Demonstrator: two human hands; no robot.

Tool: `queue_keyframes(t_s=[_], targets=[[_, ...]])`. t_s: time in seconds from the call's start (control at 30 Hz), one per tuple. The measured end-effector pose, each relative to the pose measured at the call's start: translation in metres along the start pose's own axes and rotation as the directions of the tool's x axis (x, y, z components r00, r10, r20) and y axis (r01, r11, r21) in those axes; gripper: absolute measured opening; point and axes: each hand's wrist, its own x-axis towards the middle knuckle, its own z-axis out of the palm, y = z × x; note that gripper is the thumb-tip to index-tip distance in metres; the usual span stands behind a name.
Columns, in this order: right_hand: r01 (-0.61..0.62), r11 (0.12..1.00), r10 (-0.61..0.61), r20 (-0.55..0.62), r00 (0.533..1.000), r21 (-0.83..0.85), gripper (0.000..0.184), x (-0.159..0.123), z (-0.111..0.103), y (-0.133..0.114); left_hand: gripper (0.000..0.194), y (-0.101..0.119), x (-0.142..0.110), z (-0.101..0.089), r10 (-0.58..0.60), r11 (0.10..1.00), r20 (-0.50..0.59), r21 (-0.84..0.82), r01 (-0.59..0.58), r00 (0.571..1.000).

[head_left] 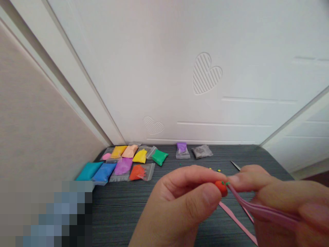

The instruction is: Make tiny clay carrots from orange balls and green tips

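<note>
My left hand pinches a small red-orange clay ball between thumb and fingers. Small green bits sit on top of the ball. From the right, my right hand grips a slim, curved pink clay tool, its narrow tip at the ball's upper right side. Another green bit is at that tip; whether it sticks to the tool or the ball I cannot tell. The fingertips of both hands meet just above the ball. My right hand hides part of the table behind it.
A flat pink tool lies on the dark table below my hands. Beyond is a pointed metal tip. Yellow crumbs lie nearby. Several clay bags, including green, red and purple, line the back and left.
</note>
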Motion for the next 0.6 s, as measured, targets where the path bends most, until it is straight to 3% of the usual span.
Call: queue_keyframes(t_s=[0.17, 0.37, 0.5, 0.6], targets=[[0.008, 1.0, -0.009, -0.038, 0.999, -0.008, 0.02, -0.003, -0.003, 0.003, 0.01, 0.002, -0.001, 0.0, -0.008, 1.0, 0.026, -0.01, 0.008, 1.0], [-0.005, 0.999, 0.002, 0.066, 0.998, 0.035, 0.016, -0.01, -0.029, 0.02, 0.01, 0.004, -0.002, 0.001, -0.01, 1.0, 0.045, 0.003, 0.01, 0.999], [-0.021, 1.0, 0.021, -0.054, 0.998, 0.009, 0.014, -0.009, -0.014, 0.012, 0.01, 0.004, -0.001, 0.001, -0.009, 1.0, 0.055, -0.008, 0.009, 0.998], [0.026, 1.0, -0.026, -0.025, 0.999, 0.015, 0.014, -0.002, -0.005, 0.008, 0.009, 0.005, -0.001, 0.002, -0.027, 0.999, 0.052, -0.034, 0.029, 0.998]])
